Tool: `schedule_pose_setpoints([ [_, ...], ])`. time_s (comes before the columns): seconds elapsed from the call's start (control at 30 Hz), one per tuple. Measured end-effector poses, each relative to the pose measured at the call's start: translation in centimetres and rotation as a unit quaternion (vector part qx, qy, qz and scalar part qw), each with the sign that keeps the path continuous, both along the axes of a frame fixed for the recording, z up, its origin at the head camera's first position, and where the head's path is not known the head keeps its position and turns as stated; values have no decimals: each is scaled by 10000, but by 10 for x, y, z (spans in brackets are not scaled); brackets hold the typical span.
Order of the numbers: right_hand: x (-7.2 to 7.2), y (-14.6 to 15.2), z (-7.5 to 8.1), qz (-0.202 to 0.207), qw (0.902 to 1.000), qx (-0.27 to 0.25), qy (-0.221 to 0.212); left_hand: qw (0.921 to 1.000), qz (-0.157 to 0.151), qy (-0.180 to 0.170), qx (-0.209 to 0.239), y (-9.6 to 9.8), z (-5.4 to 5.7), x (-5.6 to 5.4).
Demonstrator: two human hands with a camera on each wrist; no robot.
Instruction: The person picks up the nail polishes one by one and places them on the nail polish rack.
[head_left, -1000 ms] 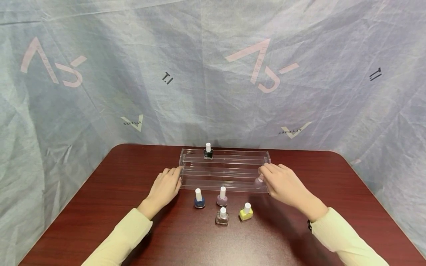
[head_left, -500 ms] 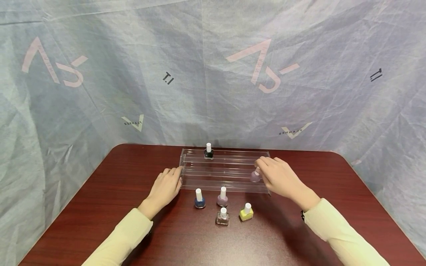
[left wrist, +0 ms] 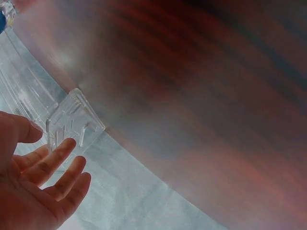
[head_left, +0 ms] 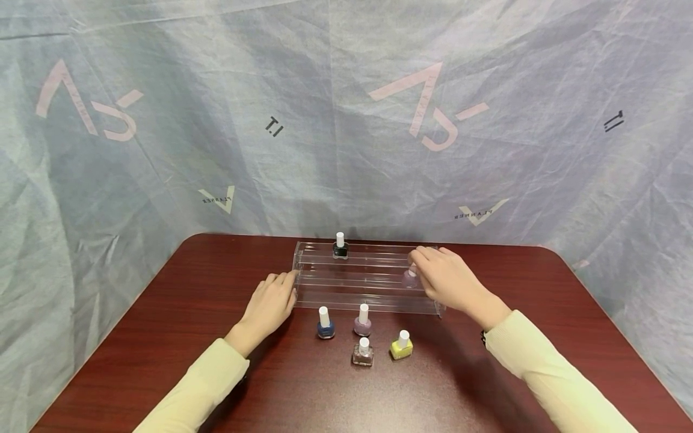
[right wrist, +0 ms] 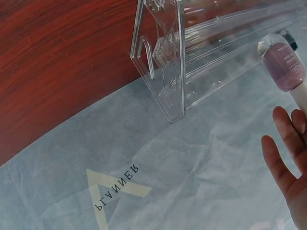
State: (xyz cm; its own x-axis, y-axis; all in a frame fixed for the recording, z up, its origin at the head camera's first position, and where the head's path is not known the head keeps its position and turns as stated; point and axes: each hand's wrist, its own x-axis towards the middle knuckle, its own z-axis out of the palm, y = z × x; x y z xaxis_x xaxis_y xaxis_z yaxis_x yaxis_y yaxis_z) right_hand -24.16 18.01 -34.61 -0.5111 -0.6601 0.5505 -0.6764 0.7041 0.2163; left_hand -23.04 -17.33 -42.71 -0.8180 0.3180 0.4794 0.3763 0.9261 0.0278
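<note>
Right hand (head_left: 449, 281) pinches a purple polish bottle (right wrist: 284, 67) by its white cap (head_left: 413, 270), at the clear rack's (head_left: 335, 300) right side; left hand (head_left: 267, 305), fingers loosely extended, touches the other end. Shelving seems underway; next probably calls for setting the bottle upright, then releasing.

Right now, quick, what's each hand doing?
Left hand: open, at the clear plastic tiered rack.
Right hand: holding a rounded mauve, white-capped bottle.

soft glare on tabletop (head_left: 400, 397); left wrist view hazy, blurred
</note>
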Motion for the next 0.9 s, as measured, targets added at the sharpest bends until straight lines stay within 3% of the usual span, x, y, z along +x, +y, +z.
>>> schedule_pose_setpoints([
  [0.9, -28, -12, 7, -106, 9999, 51, -125, 9999, 32, -118, -24, 0, -1, -1],
])
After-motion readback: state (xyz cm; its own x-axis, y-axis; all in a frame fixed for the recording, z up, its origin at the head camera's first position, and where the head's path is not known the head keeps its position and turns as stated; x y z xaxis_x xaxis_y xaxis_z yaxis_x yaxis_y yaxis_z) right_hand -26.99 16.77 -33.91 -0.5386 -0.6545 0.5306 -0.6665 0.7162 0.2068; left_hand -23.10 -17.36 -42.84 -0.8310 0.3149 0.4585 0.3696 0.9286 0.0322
